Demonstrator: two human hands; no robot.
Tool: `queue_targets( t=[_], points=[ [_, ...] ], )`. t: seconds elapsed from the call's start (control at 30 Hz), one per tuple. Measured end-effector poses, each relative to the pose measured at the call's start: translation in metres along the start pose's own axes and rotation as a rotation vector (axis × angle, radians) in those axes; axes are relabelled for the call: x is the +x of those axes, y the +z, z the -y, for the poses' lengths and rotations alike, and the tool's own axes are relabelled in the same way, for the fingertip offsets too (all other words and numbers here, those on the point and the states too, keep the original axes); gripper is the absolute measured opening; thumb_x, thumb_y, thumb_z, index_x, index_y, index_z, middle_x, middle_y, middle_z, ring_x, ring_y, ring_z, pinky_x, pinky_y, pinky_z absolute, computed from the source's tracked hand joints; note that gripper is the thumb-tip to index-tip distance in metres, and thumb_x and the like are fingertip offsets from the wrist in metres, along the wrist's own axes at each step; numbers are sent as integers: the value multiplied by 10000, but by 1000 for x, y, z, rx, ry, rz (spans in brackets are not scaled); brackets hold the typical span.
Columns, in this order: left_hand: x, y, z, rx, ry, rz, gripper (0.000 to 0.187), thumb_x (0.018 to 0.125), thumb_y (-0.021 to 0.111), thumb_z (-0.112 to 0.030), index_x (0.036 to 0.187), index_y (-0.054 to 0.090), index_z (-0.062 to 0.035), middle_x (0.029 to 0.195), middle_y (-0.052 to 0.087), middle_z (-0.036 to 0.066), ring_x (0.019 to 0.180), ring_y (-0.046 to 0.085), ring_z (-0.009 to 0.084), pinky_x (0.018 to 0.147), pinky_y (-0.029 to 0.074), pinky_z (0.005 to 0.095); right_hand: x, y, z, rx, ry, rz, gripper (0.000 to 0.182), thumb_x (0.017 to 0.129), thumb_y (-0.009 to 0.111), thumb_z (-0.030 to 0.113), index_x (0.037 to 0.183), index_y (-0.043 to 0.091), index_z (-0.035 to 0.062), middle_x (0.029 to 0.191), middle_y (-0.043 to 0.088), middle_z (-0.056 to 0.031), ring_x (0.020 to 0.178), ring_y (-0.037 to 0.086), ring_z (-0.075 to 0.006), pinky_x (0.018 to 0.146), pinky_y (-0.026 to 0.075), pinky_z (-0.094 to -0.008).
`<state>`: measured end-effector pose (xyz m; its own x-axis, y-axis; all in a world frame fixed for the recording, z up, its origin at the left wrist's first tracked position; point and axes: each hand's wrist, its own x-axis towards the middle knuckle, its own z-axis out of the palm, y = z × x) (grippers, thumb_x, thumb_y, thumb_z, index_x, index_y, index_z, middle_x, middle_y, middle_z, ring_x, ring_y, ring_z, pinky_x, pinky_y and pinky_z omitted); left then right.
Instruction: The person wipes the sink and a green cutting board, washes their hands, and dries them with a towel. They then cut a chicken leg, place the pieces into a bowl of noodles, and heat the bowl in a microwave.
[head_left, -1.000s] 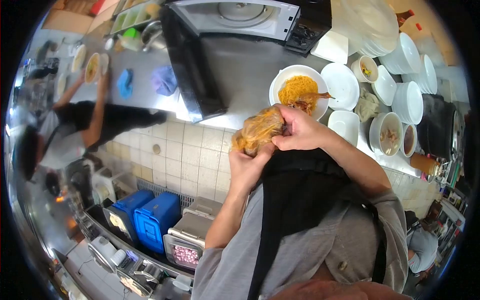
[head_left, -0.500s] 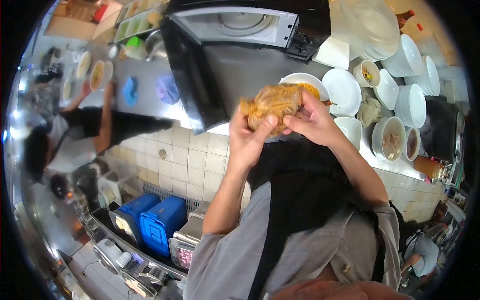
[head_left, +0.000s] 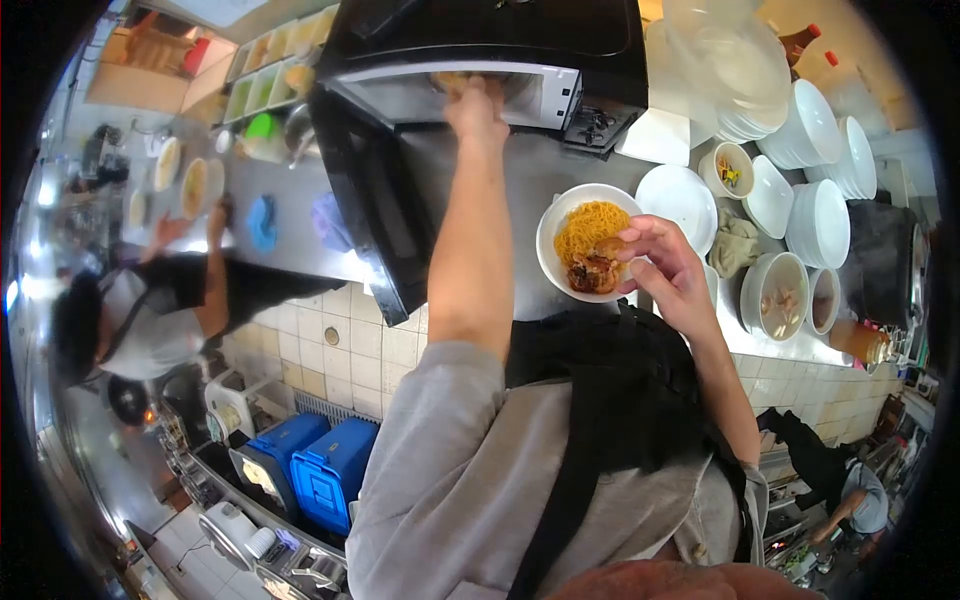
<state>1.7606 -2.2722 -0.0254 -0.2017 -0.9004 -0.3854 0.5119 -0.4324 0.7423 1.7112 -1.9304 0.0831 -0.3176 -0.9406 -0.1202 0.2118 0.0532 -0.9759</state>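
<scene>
A black microwave (head_left: 480,38) stands at the back with its door (head_left: 375,200) swung out to the left. My left hand (head_left: 477,112) reaches into its cavity, closed on a wrapped bag of brownish food (head_left: 450,80), mostly hidden by the hand and the microwave's upper edge. Below and to the right, a white bowl (head_left: 547,250) holds yellow noodles (head_left: 585,232) and browned pieces of meat (head_left: 593,273). Over the bowl's right rim hovers my right hand (head_left: 668,268), thumb and fingers apart, fingertips close to the meat.
White plates (head_left: 677,205) and stacked bowls (head_left: 805,125) crowd the counter's right side, beside a cloth (head_left: 737,243) and a tub of pale food (head_left: 775,295). A co-worker (head_left: 150,315) handles bowls at left. Blue bins (head_left: 335,465) stand below. Another person (head_left: 862,495) is far right.
The wrapped bag, earlier in both hands in front of me, is now inside the microwave with my left hand. My right hand has let go and moved down to the bowl, now fully visible.
</scene>
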Motion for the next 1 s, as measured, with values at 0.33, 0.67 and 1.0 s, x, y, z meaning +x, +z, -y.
queue_targets(
  t=[0.33, 0.67, 1.0],
  points=[
    [-267, -104, -123, 780, 1056, 0, 255, 947, 619, -29, 1192, 630, 43, 1122, 664, 150, 910, 611, 147, 716, 498, 244, 5, -4, -22, -166, -20, -1, 319, 954, 567, -13, 1263, 540, 63, 1224, 551, -32, 1026, 583, -122, 740, 575, -257],
    [-260, -134, -128, 914, 445, 31, 478, 792, 848, -179, 1131, 547, -29, 1068, 591, 57, 868, 580, 129, 623, 496, 247, -63, -48, -60, -143, 75, -425, 240, 961, 574, 79, 1196, 609, 47, 1063, 649, -40, 884, 605, -96, 654, 534, -263],
    [-165, -66, -42, 805, 562, 355, 219, 952, 678, -169, 1032, 557, -6, 941, 600, 49, 809, 570, 104, 691, 471, 235, -87, -40, -46, -68, 15, -548, 229, 976, 535, 67, 1188, 606, 15, 1016, 648, -57, 853, 593, -118, 671, 522, -269]
  ],
)
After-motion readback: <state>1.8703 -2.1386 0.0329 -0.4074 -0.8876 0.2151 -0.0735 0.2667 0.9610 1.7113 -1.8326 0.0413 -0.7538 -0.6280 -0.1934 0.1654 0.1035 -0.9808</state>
